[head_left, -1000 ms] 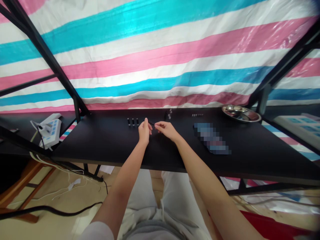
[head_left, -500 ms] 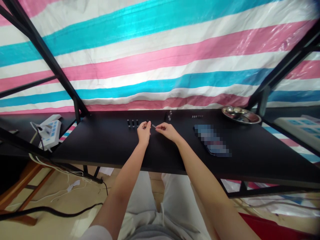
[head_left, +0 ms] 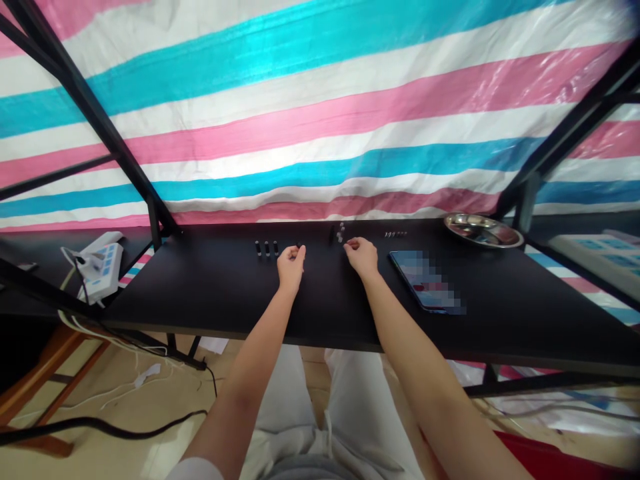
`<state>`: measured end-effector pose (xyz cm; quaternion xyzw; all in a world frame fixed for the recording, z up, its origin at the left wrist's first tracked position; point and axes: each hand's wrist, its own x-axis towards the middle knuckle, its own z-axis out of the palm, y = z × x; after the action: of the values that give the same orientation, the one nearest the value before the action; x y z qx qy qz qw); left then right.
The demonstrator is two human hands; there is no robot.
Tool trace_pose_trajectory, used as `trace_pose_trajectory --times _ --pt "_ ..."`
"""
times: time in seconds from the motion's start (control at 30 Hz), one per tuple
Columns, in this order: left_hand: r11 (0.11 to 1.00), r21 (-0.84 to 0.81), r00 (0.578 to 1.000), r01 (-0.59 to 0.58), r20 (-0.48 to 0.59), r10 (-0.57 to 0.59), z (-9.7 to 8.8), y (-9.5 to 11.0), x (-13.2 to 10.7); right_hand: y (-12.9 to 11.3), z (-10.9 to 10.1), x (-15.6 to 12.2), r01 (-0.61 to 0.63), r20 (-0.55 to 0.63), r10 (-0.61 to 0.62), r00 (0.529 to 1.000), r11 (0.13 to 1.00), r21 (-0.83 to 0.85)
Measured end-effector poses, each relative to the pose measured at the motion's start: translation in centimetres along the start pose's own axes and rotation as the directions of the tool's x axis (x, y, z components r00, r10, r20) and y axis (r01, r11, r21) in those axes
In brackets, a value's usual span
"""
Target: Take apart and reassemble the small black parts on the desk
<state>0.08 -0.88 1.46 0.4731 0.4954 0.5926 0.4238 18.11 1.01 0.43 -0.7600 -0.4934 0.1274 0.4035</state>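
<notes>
Three small black tubes (head_left: 267, 249) stand in a short row on the black table (head_left: 210, 293), side by side with slim gaps between them; the pale ends show, but whether they are upright or lying cannot be told. They sit at ten o'clock from the left hand (head_left: 291, 265), near it yet apart. That hand is curled, thumb against fingers, and a dark speck shows by the fingertips; it is too small to tell whether the grip is clenched on something or bare.

The right hand (head_left: 363, 256) hangs at three o'clock from the left, well apart from it, with thumb and fingers drawn together. Whether anything is pinched there cannot be told either. Between ten and eleven o'clock from the right hand, close by, lies a cluster of small clear pieces (head_left: 340, 238), with a thin dark piece (head_left: 332, 233) just to its nine o'clock side.

At two o'clock from the right hand runs a line of tiny pieces (head_left: 393, 234). A phone (head_left: 411, 280), its screen partly blurred, lies at four o'clock, and a shiny metal plate (head_left: 453, 223) between two and three, farther out.
</notes>
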Motion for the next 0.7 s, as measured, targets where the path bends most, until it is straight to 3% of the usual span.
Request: trace_pose_trajectory --times 0.27,0.7 --pt "0.998 0.053 0.998 -0.014 0.056 0.011 0.0 -0.5 0.1 -1.2 0.5 1.9 0.028 0.125 0.000 0.992 0.975 -0.219" --pt "0.927 0.314 0.973 -0.205 0.165 0.159 0.4 -0.1 -1.0 0.4 1.4 1.8 0.028 0.100 -0.016 0.995 0.992 -0.123"
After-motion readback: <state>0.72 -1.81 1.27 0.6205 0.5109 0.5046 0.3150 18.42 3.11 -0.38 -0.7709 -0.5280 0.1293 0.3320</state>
